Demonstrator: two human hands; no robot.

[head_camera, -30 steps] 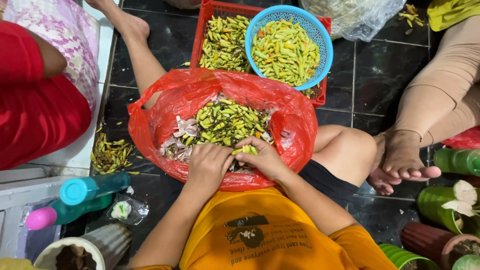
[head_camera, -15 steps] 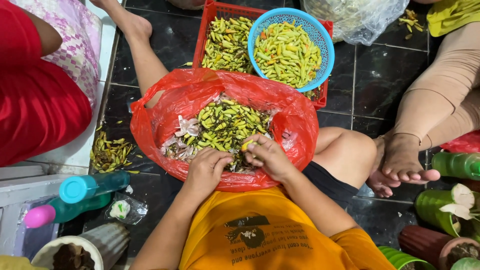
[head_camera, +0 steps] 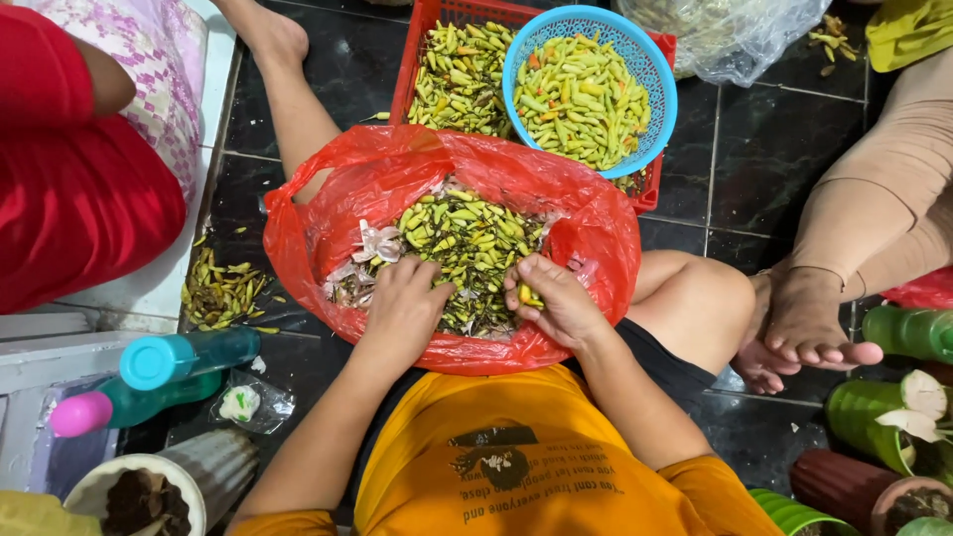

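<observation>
A red plastic bag (head_camera: 328,248) lies open in my lap, full of small green and yellow chili peppers (head_camera: 462,233) with some pale husks at its left. My left hand (head_camera: 402,313) rests palm down on the peppers near the bag's front edge, fingers dug in. My right hand (head_camera: 556,303) is beside it, fingers closed around one yellowish chili pepper (head_camera: 531,296). Beyond the bag stands a red crate (head_camera: 422,40) of chilies, and on it a blue basket (head_camera: 655,74) holding more of them.
A person in red sits at the left, another person's bare feet (head_camera: 804,333) rest at the right. A pile of stems (head_camera: 223,293) lies on the dark tiled floor. Bottles (head_camera: 164,362) stand at the lower left, green pots (head_camera: 884,417) at the lower right, a clear plastic bag (head_camera: 735,30) behind.
My right hand has come down from above the peppers to the bag's front edge with a chili in its fingers. My left hand has shifted slightly forward into the pile.
</observation>
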